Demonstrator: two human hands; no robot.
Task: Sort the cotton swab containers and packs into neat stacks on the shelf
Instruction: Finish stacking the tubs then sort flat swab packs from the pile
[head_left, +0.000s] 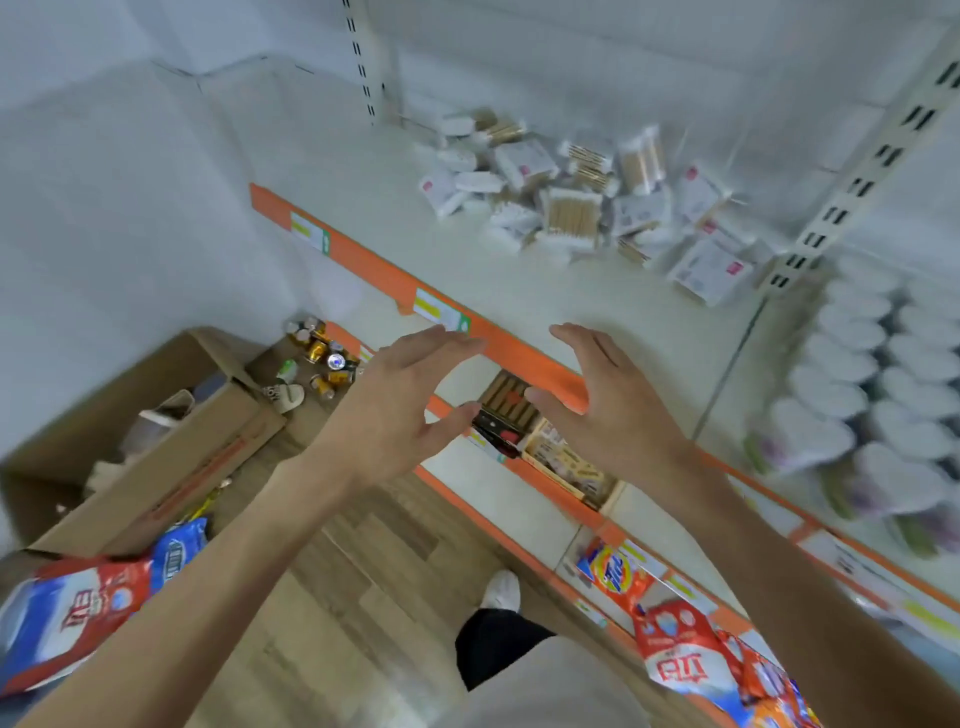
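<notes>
Nearest to us, our left hand (395, 400) and right hand (608, 405) hang side by side above the orange front edge of the white shelf (415, 228). Both have the fingers spread and loosely extended; neither holds or touches anything, and a gap lies between the two thumbs.

Below our hands, on a lower shelf, we see a brown ribbed box (506, 402) with a dark red-marked pack just in front of it, and beside it an open cardboard tray of small cream packets (566, 462). Lower still, orange and red detergent bags (675, 649) lean along the bottom shelf edge. To our left on the wooden floor stands an open brown cardboard carton (156, 436) with pale items inside that we cannot make out, a red, white and blue bag (78, 608) lies by it, and small golden cans (324, 353) are scattered behind it.

Farther off, the white shelf is bare from its orange edge back to the middle, with open room on the left side up to the wall. The jumbled heap of cotton swab packs and clear containers (571, 202) lies at the back right of this shelf, well apart from both hands, tilted and overlapping. Wooden-stemmed swabs show through several packs. The heap reaches the slotted white upright (841, 202), beyond which rows of white heart-shaped lidded tubs (857, 395) stand.
</notes>
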